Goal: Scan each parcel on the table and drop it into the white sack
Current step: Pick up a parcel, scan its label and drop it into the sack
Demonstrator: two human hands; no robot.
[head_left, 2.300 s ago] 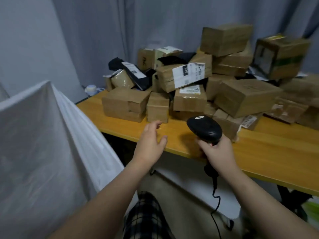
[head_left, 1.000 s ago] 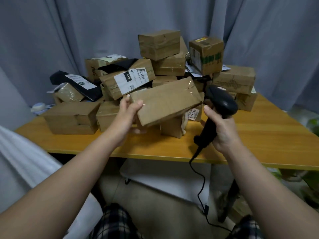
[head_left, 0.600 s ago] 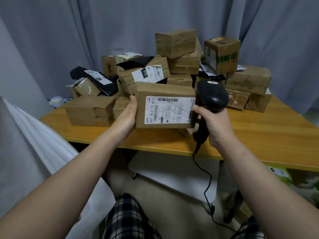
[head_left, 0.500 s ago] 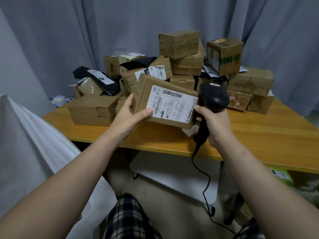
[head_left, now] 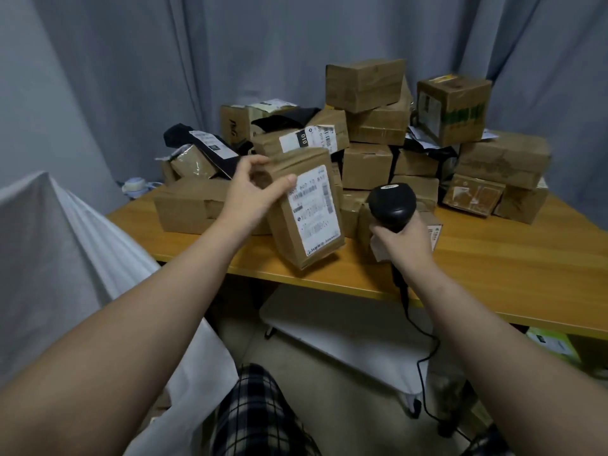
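There's the left hand [head_left: 253, 189] with the parcel [head_left: 286, 179] held up in front of the heap: thumb pressed across the front face, fingers curled over the top left corner, a firm grip. It's a brown cardboard box, stood on end and leaning to the left. Its white label [head_left: 314, 209] faces the person, but the print is too blurred to read. The box hangs over the near edge of the table [head_left: 493, 258]. Whether its bottom corner touches the wood, I can't tell.

Over on the other side, the right hand [head_left: 404, 238] is wrapped tight round the handle of the black scanner [head_left: 391, 200], just right of the parcel and not touching it. The scanner's rounded head stands above the fist, and its black cable [head_left: 424, 340] drops from the handle past the table edge towards the floor.

The white sack [head_left: 49, 258] fills the near left, its cloth rising beside the left forearm, well left of the parcel.

Behind all this sits the heap of brown boxes [head_left: 368, 166] on the far side of the table. One top box [head_left: 365, 83] is perched highest, and a green-printed box [head_left: 455, 108] sits to its right. A black mailing bag [head_left: 204, 148] with a white tag lies at the far left, and a long flat box [head_left: 187, 207] is at the near left. A grey curtain [head_left: 131, 60] hangs at the back. Under the table there's a white board [head_left: 345, 337] on small feet, and checked trousers [head_left: 256, 413] show at the bottom.
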